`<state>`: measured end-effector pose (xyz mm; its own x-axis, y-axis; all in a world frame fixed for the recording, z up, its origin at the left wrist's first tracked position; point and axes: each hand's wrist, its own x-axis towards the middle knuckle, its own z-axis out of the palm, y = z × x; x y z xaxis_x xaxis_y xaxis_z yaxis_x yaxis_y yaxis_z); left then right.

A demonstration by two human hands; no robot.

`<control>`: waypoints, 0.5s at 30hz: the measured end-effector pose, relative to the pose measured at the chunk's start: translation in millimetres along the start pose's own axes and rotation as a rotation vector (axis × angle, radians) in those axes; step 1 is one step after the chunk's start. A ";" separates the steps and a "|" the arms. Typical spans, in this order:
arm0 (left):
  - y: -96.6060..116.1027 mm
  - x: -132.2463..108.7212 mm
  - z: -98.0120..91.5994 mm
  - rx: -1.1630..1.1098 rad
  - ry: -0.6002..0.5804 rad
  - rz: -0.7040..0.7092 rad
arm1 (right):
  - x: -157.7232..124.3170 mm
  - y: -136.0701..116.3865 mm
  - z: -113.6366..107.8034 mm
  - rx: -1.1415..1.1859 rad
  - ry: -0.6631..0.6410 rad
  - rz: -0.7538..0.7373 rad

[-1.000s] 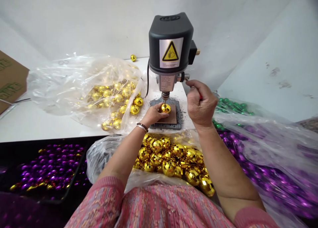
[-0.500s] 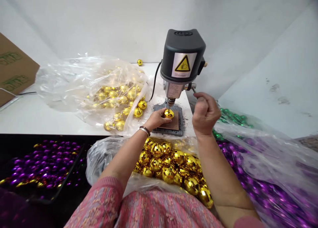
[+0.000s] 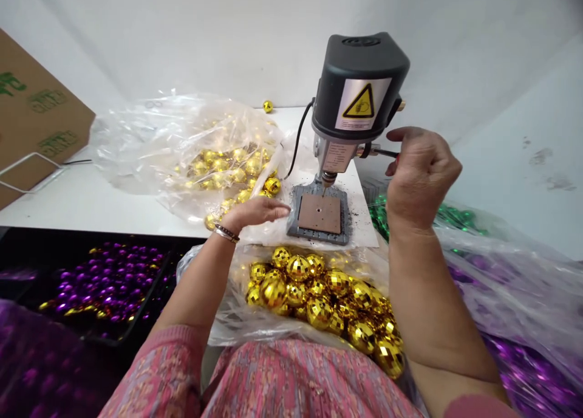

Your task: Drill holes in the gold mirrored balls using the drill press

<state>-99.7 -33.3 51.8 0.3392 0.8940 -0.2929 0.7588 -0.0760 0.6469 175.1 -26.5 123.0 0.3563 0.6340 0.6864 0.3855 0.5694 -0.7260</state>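
Note:
A small bench drill press (image 3: 362, 71) stands on the white table, its bit above a brown square pad (image 3: 314, 213) with a small hole. My right hand (image 3: 421, 169) is wrapped around the drill's lever handle (image 3: 387, 153) at the machine's right side. Left of the grey drill base (image 3: 291, 226), my left hand (image 3: 262, 213) is stretched out with nothing in it. Below it, a plastic bag across my lap holds shiny gold mirror-faceted balls (image 3: 319, 311). One gold ball (image 3: 274, 292) near the bag's left side looks slightly blurred.
A clear plastic bag (image 3: 132, 138) with more gold balls lies on the table (image 3: 113, 208). A cardboard box (image 3: 40, 108) leans at the left. Purple balls (image 3: 112, 278) fill a black tray at lower left. Green balls (image 3: 460, 217) and a purple bagful (image 3: 532, 369) are on the right.
The gold ball has left the brown pad, let go by my left hand, which moved left off the drill base. My right hand stays on the lever. The view shifted slightly.

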 end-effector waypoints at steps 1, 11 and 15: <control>-1.4 3.3 -0.9 0.108 0.166 -0.097 | -0.8 -0.1 -0.4 -0.005 -0.003 -0.005; -28.0 36.0 24.9 0.371 0.373 -0.331 | -4.2 4.5 -1.6 -0.002 -0.021 -0.042; -36.8 40.6 37.8 0.275 0.372 -0.165 | -4.7 5.8 -1.3 -0.015 -0.024 -0.054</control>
<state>-92.9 -10.9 -10.5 0.0188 0.9973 -0.0716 0.9215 0.0105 0.3883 176.8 -26.8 115.6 0.3140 0.6152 0.7231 0.4160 0.5955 -0.6873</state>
